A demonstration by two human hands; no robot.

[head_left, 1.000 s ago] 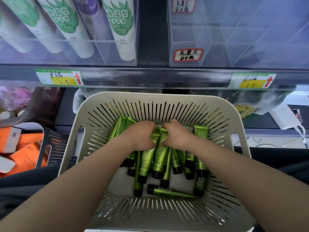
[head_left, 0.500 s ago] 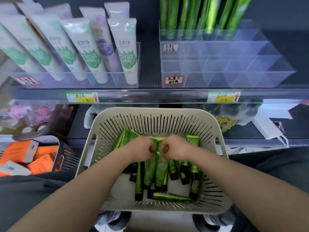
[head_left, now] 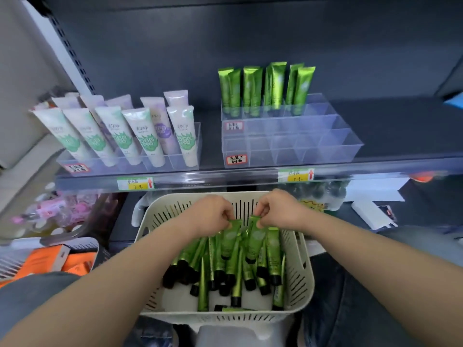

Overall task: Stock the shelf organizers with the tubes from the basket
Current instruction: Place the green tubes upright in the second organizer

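Open room is left in the front rows of the clear organizer [head_left: 295,146] right of centre, reachable from above, while its back row is blocked by standing green tubes [head_left: 263,88]. The way up from the basket [head_left: 307,276] at lower centre is crossed by the shelf rail [head_left: 225,180]. The organizer at centre left is filled by pale tubes [head_left: 142,131].

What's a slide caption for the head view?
Left hand and right hand each pinch a green tube over the basket, below a clear organizer filled only at the back.
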